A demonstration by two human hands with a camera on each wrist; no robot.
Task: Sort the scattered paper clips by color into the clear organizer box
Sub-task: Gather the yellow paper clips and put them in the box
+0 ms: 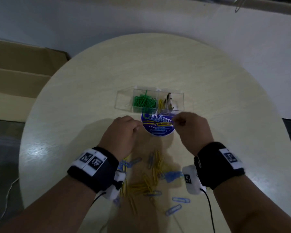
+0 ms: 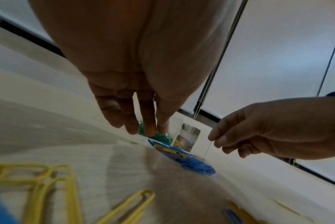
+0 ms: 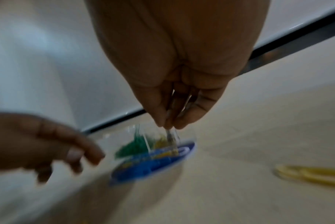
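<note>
- Head view: organizer box [image 1: 149, 101] stands on the round table [image 1: 74, 98], just beyond both hands. Its middle compartment holds green clips [image 1: 144, 102]; the right compartment holds a few yellow clips and some pale ones that are hard to make out; the left compartment looks empty. A round blue lid [image 1: 158, 127] with a few clips on it lies between the box and the hands.
- Head view: loose yellow and blue clips [image 1: 151, 179] lie scattered near the wrists, on the person's side of the hands. Their long axes point every way.
- Head view: right hand [image 1: 191, 130] has its fingers curled, tips close to the right compartment. It is judged the nearer hand for a drop there. Left hand [image 1: 123, 132] is loosely curled beside the lid; what it holds, if anything, cannot be told here.
- Left wrist view: left hand [image 2: 136, 91] shows fingers [image 2: 113, 112] nearly straight, pointing down towards the green clips, with nothing held. The right hand [image 2: 268, 128] appears pinching a thin wire-like piece; only this view shows that from the side.
- Right wrist view: blurred. Right hand [image 3: 174, 98] pinches something thin and pale, probably a clip, directly above the yellow side of the box [image 3: 162, 141]. Colour cannot be confirmed.
</note>
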